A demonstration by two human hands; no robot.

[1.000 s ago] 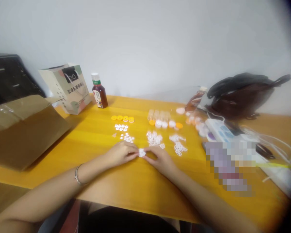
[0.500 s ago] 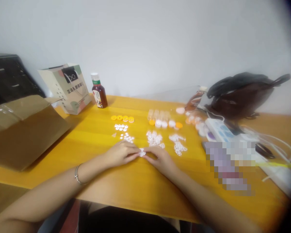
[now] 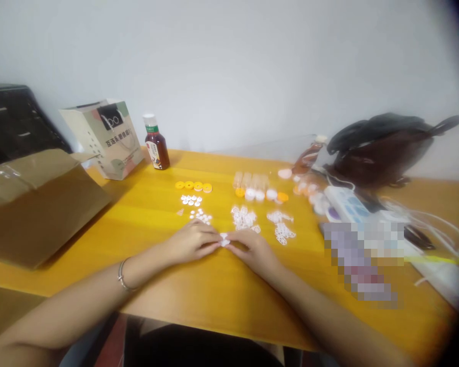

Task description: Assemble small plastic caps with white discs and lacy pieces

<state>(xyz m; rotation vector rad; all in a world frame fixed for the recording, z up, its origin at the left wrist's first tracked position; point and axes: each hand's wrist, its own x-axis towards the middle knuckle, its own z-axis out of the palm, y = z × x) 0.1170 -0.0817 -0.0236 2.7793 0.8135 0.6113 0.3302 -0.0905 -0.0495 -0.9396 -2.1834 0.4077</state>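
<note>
Between the fingertips of my two hands is a small white plastic piece point(image 3: 224, 239), held just above the table. My left hand point(image 3: 193, 242) pinches it from the left and my right hand point(image 3: 252, 250) from the right; both are closed. Its exact shape is partly covered by fingers. Beyond my left hand lie small white round pieces point(image 3: 201, 216) and white discs with raised centres point(image 3: 192, 200). Past my right hand are two piles of white openwork pieces, a nearer-left pile point(image 3: 243, 218) and a right pile point(image 3: 285, 234).
Yellow rings point(image 3: 193, 186), clear tubes point(image 3: 251, 180) and orange and white caps point(image 3: 259, 194) stand farther back. At left are a cardboard box point(image 3: 42, 214), paper bag point(image 3: 117, 140) and dark-red bottle point(image 3: 156, 148). A power strip point(image 3: 346, 206) and dark bag point(image 3: 386, 148) lie right.
</note>
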